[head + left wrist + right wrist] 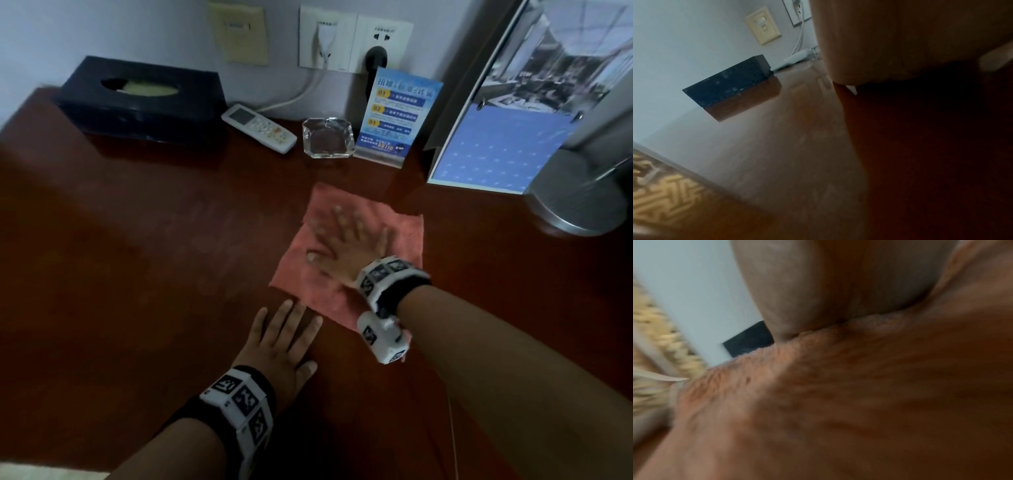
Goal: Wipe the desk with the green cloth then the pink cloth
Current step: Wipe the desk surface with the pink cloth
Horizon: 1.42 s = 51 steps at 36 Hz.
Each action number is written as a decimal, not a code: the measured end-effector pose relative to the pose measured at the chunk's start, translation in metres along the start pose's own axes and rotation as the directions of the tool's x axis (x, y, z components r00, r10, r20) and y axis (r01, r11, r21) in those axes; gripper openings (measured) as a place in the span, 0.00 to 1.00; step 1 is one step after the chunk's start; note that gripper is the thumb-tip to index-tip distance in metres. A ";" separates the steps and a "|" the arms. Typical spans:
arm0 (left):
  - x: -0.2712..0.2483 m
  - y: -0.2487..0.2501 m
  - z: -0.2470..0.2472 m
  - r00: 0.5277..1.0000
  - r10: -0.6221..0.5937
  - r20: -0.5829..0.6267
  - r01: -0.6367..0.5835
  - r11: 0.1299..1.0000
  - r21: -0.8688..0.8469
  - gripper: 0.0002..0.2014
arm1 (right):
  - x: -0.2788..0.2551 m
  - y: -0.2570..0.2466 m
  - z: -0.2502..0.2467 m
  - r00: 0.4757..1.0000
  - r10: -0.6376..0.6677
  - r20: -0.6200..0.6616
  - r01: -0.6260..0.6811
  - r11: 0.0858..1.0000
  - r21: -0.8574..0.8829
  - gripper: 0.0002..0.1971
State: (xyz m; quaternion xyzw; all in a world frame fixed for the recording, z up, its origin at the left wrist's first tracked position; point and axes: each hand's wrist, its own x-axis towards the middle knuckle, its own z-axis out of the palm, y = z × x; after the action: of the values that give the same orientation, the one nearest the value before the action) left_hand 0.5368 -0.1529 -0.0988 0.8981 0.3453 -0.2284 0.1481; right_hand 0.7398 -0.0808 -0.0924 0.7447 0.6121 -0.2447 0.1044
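Observation:
A pink cloth (pixel 404 236) lies spread flat on the dark red-brown desk (pixel 137 257), right of centre. My right hand (pixel 346 240) presses flat on it with fingers straight and spread. In the right wrist view the pink cloth (pixel 859 394) fills the frame under the palm of my right hand (pixel 828 288). My left hand (pixel 284 342) rests flat on the bare desk just in front of the cloth's near-left edge, fingers straight. The left wrist view shows my left hand (pixel 900 40) on the desk (pixel 766 146). No green cloth is in view.
Along the back wall stand a black tissue box (pixel 137 99), a white remote (pixel 258 128), a glass ashtray (pixel 327 137) and a blue sign card (pixel 394 116). A blue display board (pixel 496 147) and a round metal base (pixel 575 198) are at the right.

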 end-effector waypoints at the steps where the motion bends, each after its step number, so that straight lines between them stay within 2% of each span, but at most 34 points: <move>1: 0.000 0.000 0.000 0.999 0.010 -0.050 -0.012 0.999 -0.037 0.37 | 0.002 0.017 0.000 0.999 0.051 -0.013 -0.051 0.999 -0.010 0.33; 4: -0.002 0.001 0.001 0.996 0.014 -0.094 -0.015 1.000 -0.013 0.36 | -0.006 0.070 -0.004 0.975 0.218 -0.052 -0.220 0.975 -0.033 0.38; 6: -0.003 0.004 0.002 0.997 0.028 -0.074 -0.024 0.999 0.049 0.37 | -0.019 0.093 -0.005 0.935 0.354 -0.032 -0.350 0.932 0.093 0.37; 7: -0.003 0.004 0.003 0.999 0.016 -0.049 -0.015 1.000 0.022 0.37 | -0.026 0.099 -0.003 0.913 0.407 -0.013 -0.400 0.903 0.159 0.36; 9: -0.003 0.003 0.002 0.997 0.011 -0.077 -0.011 1.000 -0.006 0.38 | -0.042 0.096 0.002 0.891 0.454 -0.019 -0.440 0.873 0.211 0.35; 10: -0.003 0.003 0.007 0.999 -0.008 -0.031 0.007 0.999 -0.036 0.37 | -0.051 0.090 0.005 0.889 0.457 -0.027 -0.441 0.872 0.213 0.35; 13: -0.005 0.002 0.004 0.992 0.030 -0.126 -0.039 0.997 -0.066 0.33 | -0.073 0.066 0.029 0.928 0.372 -0.011 -0.365 0.916 0.167 0.37; 15: -0.004 0.004 -0.003 0.996 0.039 -0.082 -0.039 0.999 0.008 0.31 | -0.095 0.046 0.048 0.961 0.277 -0.005 -0.275 0.956 0.103 0.38; 17: -0.007 0.007 -0.005 0.999 0.031 0.030 -0.032 0.998 0.051 0.30 | -0.121 0.026 0.067 0.979 0.202 0.029 -0.204 0.977 0.059 0.38; 20: -0.007 0.009 -0.006 0.999 0.017 0.046 -0.020 0.998 0.060 0.39 | -0.159 0.004 0.087 0.990 0.122 0.074 -0.122 0.992 -0.008 0.38; 22: -0.007 0.008 -0.011 0.998 -0.001 0.065 -0.005 0.996 0.090 0.32 | -0.175 0.005 0.093 0.992 0.077 0.096 -0.078 0.997 0.003 0.36; 24: -0.009 0.007 -0.018 0.995 -0.010 0.101 0.000 0.995 0.098 0.32 | -0.184 0.017 0.094 0.993 0.075 0.097 -0.078 0.997 0.029 0.34; 26: -0.010 0.003 -0.023 0.994 0.012 0.112 -0.024 0.994 0.111 0.32 | -0.187 0.036 0.096 0.985 0.161 0.058 -0.164 0.985 0.048 0.34; 28: -0.010 -0.002 -0.027 0.990 0.032 0.137 -0.048 0.992 0.114 0.33 | -0.190 0.059 0.095 0.949 0.312 0.031 -0.314 0.944 0.105 0.35; 30: -0.011 -0.004 -0.030 0.986 0.042 0.160 -0.062 0.990 0.124 0.33 | -0.199 0.090 0.098 0.887 0.461 0.023 -0.457 0.870 0.187 0.38; 32: -0.012 -0.003 -0.029 0.985 0.032 0.171 -0.056 0.989 0.136 0.32 | -0.208 0.122 0.100 0.833 0.553 -0.004 -0.536 0.810 0.239 0.46; 33: -0.012 -0.001 -0.028 0.985 0.025 0.170 -0.049 0.989 0.138 0.32 | -0.213 0.133 0.098 0.797 0.604 0.006 -0.585 0.770 0.256 0.46; 35: -0.012 0.002 -0.025 0.987 0.017 0.161 -0.038 0.991 0.129 0.32 | -0.221 0.140 0.096 0.694 0.718 0.053 -0.689 0.641 0.338 0.40; 36: -0.012 0.003 -0.024 0.987 0.014 0.158 -0.034 0.992 0.122 0.32 | -0.223 0.138 0.096 0.660 0.747 0.071 -0.711 0.592 0.379 0.40; 38: -0.012 0.003 -0.023 0.989 0.014 0.150 -0.032 0.992 0.119 0.32 | -0.225 0.121 0.099 0.635 0.769 0.074 -0.735 0.573 0.363 0.42; 40: -0.012 0.003 -0.023 0.989 0.017 0.148 -0.034 0.992 0.119 0.32 | -0.228 0.096 0.104 0.672 0.740 0.038 -0.710 0.628 0.320 0.40; 43: -0.012 0.002 -0.027 0.991 0.021 0.132 -0.039 0.991 0.131 0.32 | -0.231 0.050 0.116 0.770 0.637 0.047 -0.619 0.726 0.299 0.35; 48: -0.012 -0.007 -0.039 0.998 0.044 0.043 -0.046 0.997 0.063 0.32 | -0.222 -0.016 0.127 0.919 0.380 0.105 -0.394 0.900 0.188 0.39; 51: -0.018 -0.024 -0.042 0.999 -0.004 -0.032 0.005 0.999 0.041 0.33 | -0.214 -0.032 0.122 0.945 0.297 0.133 -0.318 0.932 0.172 0.37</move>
State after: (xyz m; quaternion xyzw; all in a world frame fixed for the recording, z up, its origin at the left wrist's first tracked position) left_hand 0.5216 -0.1276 -0.0565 0.9037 0.3450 -0.2215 0.1237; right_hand 0.6521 -0.3132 -0.0871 0.8241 0.4551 -0.3216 0.1013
